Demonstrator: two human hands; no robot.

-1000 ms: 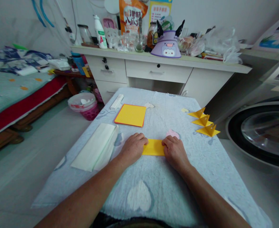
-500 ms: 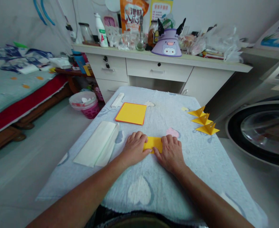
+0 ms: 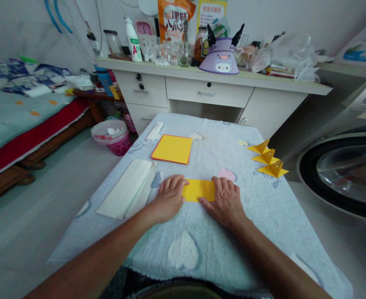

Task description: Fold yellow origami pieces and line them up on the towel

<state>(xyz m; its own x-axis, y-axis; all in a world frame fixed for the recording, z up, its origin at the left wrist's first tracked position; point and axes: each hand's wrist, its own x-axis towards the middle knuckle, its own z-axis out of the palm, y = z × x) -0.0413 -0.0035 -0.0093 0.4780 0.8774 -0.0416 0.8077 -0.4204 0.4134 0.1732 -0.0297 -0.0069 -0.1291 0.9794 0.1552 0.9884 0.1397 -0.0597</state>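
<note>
A yellow paper folded into a strip [image 3: 199, 189] lies flat on the light blue cloth-covered table [image 3: 201, 241]. My left hand [image 3: 169, 197] rests on its left end, fingers flat and pressing down. My right hand [image 3: 225, 200] lies on its right end, fingers spread flat on the paper. Both hands press the strip against the table; neither lifts it.
A stack of yellow square sheets [image 3: 172, 148] lies further back. Three folded yellow paper shapes [image 3: 266, 158] stand at the right edge. A folded white cloth [image 3: 127, 188] and a white box [image 3: 154, 131] lie left. A cluttered desk [image 3: 214, 83] stands behind, a washing machine [image 3: 341, 170] at right.
My hands first slid together over the strip, then my left hand moved back out to the left, uncovering more of the paper. The strip stayed on the table.
</note>
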